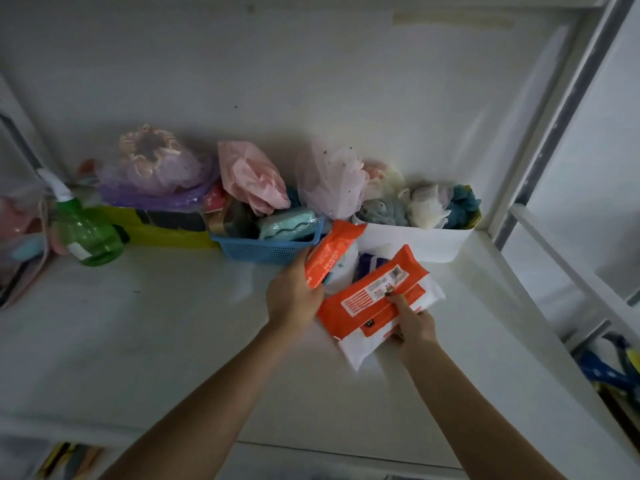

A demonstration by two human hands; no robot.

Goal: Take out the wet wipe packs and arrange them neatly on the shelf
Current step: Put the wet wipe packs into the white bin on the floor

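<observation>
Two orange-and-white wet wipe packs sit over the white shelf [156, 323]. My left hand [294, 292] grips the upright wet wipe pack [330, 256], which stands on end in front of the blue basket. My right hand [414, 322] holds the larger wet wipe pack [372, 299], lying tilted with its label side up, fingers on its near edge. A purple-and-white item [369, 265] peeks out between the two packs; what it is I cannot tell.
Along the back wall stand a blue basket [266, 249] of packets, a white bin [412, 240] of bath puffs, a yellow box [166, 232] under purple bags and a green spray bottle [88, 233]. A shelf post [540, 133] rises at the right.
</observation>
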